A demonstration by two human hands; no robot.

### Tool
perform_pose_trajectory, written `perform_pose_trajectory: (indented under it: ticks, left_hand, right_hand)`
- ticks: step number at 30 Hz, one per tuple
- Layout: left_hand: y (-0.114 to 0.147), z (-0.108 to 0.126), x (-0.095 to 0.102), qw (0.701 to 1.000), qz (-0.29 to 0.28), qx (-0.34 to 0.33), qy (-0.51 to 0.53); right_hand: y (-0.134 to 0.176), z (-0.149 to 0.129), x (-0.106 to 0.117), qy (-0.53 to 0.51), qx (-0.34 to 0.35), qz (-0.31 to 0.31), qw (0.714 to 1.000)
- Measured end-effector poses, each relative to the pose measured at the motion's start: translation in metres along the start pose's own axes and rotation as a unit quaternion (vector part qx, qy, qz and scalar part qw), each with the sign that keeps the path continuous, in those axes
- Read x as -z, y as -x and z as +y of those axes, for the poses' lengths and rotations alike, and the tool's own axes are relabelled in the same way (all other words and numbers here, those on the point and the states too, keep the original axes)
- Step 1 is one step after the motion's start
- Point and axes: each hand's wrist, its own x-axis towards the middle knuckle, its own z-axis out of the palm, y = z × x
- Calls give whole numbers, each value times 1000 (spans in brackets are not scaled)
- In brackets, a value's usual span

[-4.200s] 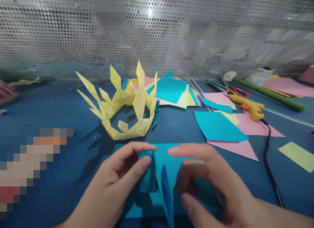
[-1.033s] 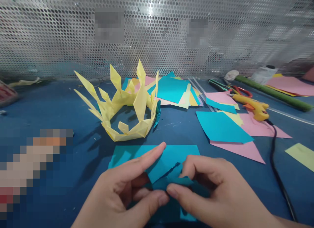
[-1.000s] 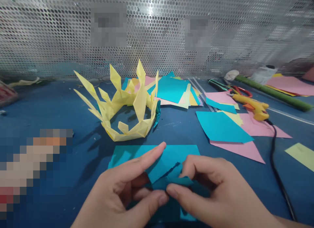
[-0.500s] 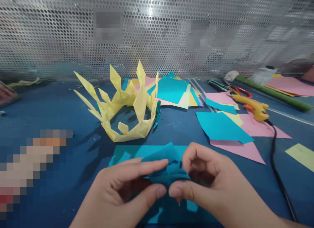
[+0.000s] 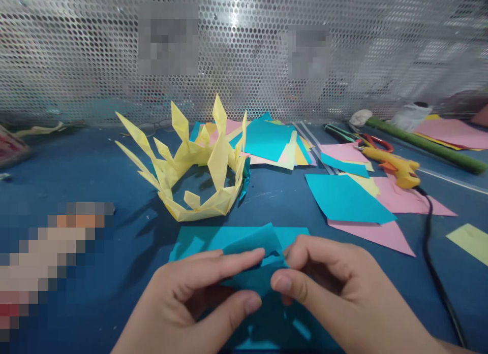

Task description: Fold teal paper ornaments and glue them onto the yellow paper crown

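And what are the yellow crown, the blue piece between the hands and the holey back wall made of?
Yellow crown: matte paper, it seems, judging by its sharp creases and thin edges. Blue piece: likely paper too, dull-faced, thin and visibly folded. Back wall: perhaps metal with a slight shine, being grey, closely perforated and showing a bright spot; plastic isn't ruled out.

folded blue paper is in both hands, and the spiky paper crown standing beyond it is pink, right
Wrong colour: the head view shows the spiky paper crown as yellow, not pink. The folded blue paper is in the left hand and right hand, with the crown standing beyond it.
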Motion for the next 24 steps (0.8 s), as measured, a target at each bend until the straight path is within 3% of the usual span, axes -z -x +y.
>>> perform_pose_trajectory:
  ticks: [6,16,24]
  left_hand:
    - [7,-3,-4,997,66,-22,-26]
    - [8,-4,-5,996,82,-17,-23]
    - [8,-6,-3,989,87,-77,-86]
  right_hand:
    - [2,0,1,-67,-51,6,996]
    - [-1,-2,0,-109,-66,5,992]
    - [1,-1,0,-137,-71,10,988]
